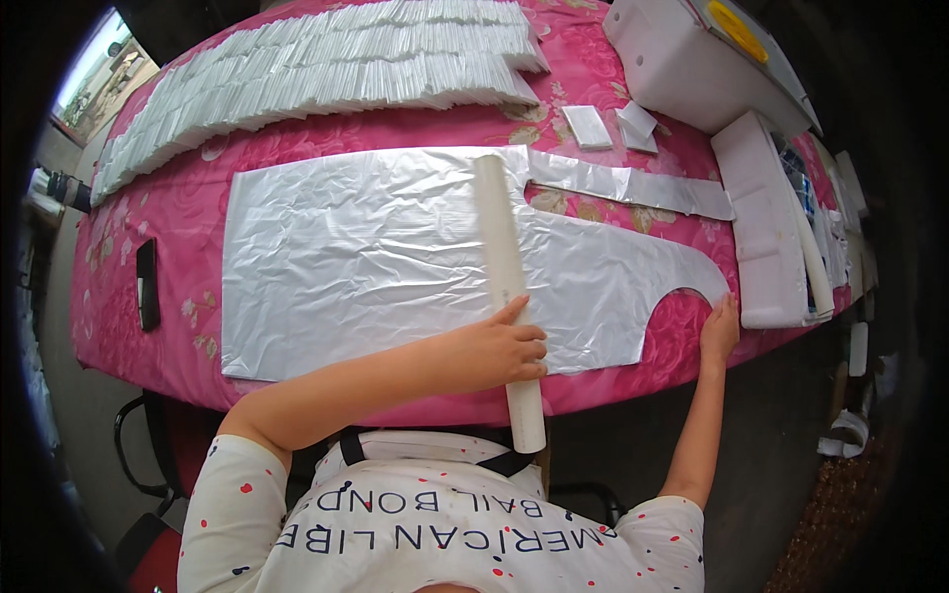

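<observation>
A thin, silvery-white plastic apron [346,247] lies spread over the table, its wide body to the left and its cut-out neck and strap end to the right. Across it, running from far to near, lies a white tube [496,227] whose near end juts past the table edge. My left hand [509,346] grips that tube near its near end, fingers closed over it. At the apron's right tip, my right hand [722,331] pinches the plastic beside the curved cut-out. Wrinkles cross the apron left of the tube.
Rows of folded white plastic packets [326,74] fill the far left of the pink flowered tablecloth [109,296]. Two small folded pieces [588,127] lie near a white foam box [667,69]. Another foam box [766,227] stands at right. A dark phone [147,285] rests at left.
</observation>
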### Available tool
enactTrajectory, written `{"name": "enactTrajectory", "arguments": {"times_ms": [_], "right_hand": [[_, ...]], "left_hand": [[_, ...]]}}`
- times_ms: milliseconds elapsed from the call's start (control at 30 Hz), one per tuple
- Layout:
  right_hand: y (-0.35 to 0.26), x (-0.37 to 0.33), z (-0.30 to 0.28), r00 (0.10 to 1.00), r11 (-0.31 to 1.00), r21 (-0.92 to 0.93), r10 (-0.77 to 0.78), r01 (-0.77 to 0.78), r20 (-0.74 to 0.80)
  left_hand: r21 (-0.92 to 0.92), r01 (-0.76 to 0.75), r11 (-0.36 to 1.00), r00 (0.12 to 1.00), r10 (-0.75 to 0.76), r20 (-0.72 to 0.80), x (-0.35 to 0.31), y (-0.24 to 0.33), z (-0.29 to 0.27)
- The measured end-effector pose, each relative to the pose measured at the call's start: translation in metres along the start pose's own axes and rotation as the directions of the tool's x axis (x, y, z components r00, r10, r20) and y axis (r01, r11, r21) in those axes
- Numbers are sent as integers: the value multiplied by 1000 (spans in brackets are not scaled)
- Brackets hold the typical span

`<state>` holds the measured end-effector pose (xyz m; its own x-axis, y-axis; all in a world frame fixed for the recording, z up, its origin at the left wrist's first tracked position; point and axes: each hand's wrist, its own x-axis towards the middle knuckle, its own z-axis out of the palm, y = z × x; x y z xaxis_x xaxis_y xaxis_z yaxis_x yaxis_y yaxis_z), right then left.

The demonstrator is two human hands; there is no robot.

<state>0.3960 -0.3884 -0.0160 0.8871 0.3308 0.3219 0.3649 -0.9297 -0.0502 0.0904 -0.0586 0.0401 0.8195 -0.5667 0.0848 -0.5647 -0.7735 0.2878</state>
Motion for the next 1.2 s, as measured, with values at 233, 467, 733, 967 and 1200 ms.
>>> {"name": "enactTrajectory", "arguments": {"times_ms": [233,467,733,967,1200], "right_hand": [[-32,-3,-38,992,991,44,129,-129,-1],[-100,-34,-71,995,815,575,-11,69,-103],[-270,-124,-129,714,314,947,-679,71,172],[-278,-149,-138,554,236,937,-830,258,57],[-274,-146,-140,635,360,933,-722,7,274]], "left_hand": [[-33,21,999,994,-17,110,8,2,-5],[-158,53,986,997,-61,-46,4,9,-4],[-905,82,-418,738,-584,337,-26,15,-31],[-884,343,-317,377,-816,438,-130,-14,-25],[-930,256,-264,194,-929,317,-165,-8,-24]]}}
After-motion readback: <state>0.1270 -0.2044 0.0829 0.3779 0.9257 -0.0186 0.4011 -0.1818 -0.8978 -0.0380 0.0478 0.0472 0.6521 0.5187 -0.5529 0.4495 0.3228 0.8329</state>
